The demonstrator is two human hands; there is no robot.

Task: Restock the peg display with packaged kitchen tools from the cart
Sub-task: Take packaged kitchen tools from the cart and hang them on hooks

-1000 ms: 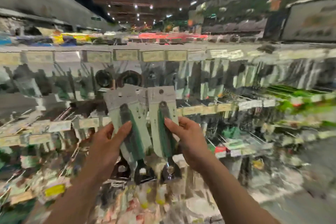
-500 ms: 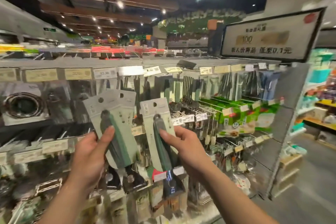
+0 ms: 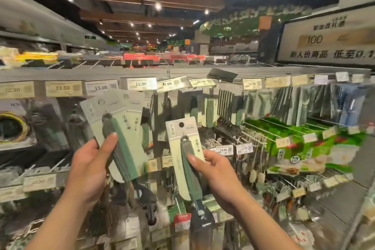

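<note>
While held hang-hole upward, ready for pegs: left hand (image 3: 87, 170) grips stacked carded tools (image 3: 119, 138); right hand (image 3: 217, 176) pinches single carded tool (image 3: 187, 160).

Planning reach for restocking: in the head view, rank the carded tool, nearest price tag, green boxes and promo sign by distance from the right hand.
1. Carded tool: in the right hand's grip.
2. Price tag: just above it.
3. Green boxes: farther right.
4. Promo sign: far top right.
</note>
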